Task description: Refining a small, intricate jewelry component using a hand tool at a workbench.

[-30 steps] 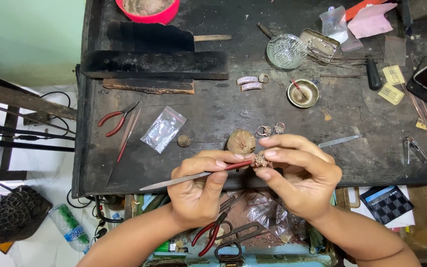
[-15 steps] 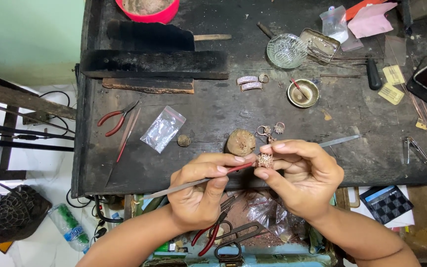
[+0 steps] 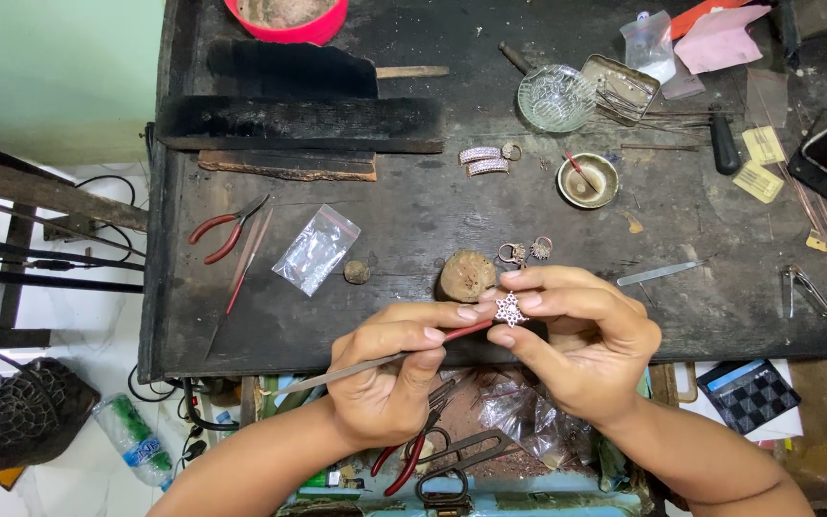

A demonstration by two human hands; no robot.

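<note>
1. Since the earlier pictures, the small star-shaped ornament (image 3: 509, 308) has been turned: a second ago it showed as a small roundish lump between the fingertips, and now its flat, spiky face points up at the camera. That suggests the piece is being rotated so another edge meets the tool.
2. The right hand (image 3: 576, 345), right of centre in the frame, pinches the ornament between thumb and forefinger, its other fingers curled close above.
3. The left hand (image 3: 394, 378), at lower centre, is closed round a slim file with a red stretch (image 3: 404, 352), thumb and forefinger pressed on it; the red end touches the ornament, and the grey end runs out to the lower left.
4. Both hands hover at the near edge of the dark surface (image 3: 413, 220), wrists angled inward so the fingertips almost meet.
5. Just above the fingers sit a brown round lump (image 3: 466, 275) and some small rings (image 3: 525, 251); red-handled pliers (image 3: 227, 228) and a clear plastic bag (image 3: 316, 249) lie toward the left.
</note>
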